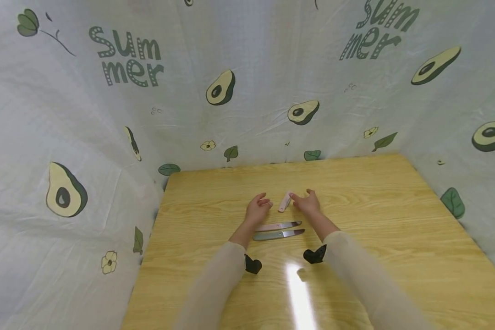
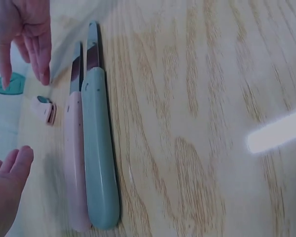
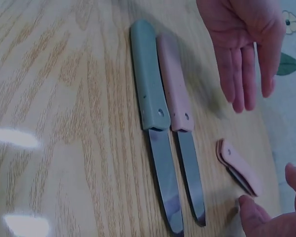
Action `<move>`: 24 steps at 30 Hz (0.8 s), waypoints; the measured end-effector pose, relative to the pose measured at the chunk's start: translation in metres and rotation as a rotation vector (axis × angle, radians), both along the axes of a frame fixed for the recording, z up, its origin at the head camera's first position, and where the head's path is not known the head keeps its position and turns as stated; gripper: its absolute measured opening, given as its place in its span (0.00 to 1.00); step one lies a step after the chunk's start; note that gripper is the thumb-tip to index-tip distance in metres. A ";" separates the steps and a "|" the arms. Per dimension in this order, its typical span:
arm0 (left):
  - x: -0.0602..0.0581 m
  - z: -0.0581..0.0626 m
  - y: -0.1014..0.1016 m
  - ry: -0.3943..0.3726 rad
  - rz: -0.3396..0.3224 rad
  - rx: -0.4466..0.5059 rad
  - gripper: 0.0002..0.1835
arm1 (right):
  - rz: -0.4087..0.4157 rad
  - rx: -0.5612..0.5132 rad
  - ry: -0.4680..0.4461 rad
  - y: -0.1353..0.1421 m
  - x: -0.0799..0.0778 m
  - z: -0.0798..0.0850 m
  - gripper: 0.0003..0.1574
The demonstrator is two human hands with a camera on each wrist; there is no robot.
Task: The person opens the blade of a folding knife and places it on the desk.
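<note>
A small folded pink knife [image 3: 242, 170] lies on the wooden table between the two hands, its blade tucked along the handle. Just right of it is my right hand [image 1: 309, 204], fingers spread, with a fingertip right at the knife's far end in the head view. My left hand [image 1: 257, 211] hovers to the left of the folded knife, its fingers extended and holding nothing. Nearer to me, two unfolded knives lie side by side with blades pointing right: one with a pink handle [image 2: 75, 158], the other with a green handle [image 2: 99, 148].
The wooden table [image 1: 375, 220] meets a white curtain [image 1: 255, 55] printed with avocados and leaves at the back and sides. A bright light reflection [image 1: 299, 293] shows on the tabletop near the front. Dark straps [image 1: 253, 264] sit at both wrists over pale sleeves.
</note>
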State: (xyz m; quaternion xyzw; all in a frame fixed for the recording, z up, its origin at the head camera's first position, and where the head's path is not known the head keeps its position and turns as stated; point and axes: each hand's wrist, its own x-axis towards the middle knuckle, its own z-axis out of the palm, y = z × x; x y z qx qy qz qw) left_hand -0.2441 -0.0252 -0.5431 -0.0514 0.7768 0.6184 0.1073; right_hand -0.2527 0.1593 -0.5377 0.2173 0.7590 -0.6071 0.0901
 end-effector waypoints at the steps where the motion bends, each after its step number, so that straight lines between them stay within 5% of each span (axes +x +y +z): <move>1: 0.000 -0.001 0.002 -0.011 -0.004 0.002 0.27 | -0.001 -0.001 -0.009 -0.001 0.001 0.000 0.54; 14: -0.003 -0.009 0.019 -0.083 -0.056 0.100 0.27 | -0.052 -0.160 -0.011 -0.017 0.005 -0.004 0.54; 24: 0.001 -0.006 0.030 -0.174 -0.010 0.197 0.29 | -0.018 -0.040 0.012 -0.031 0.007 -0.008 0.52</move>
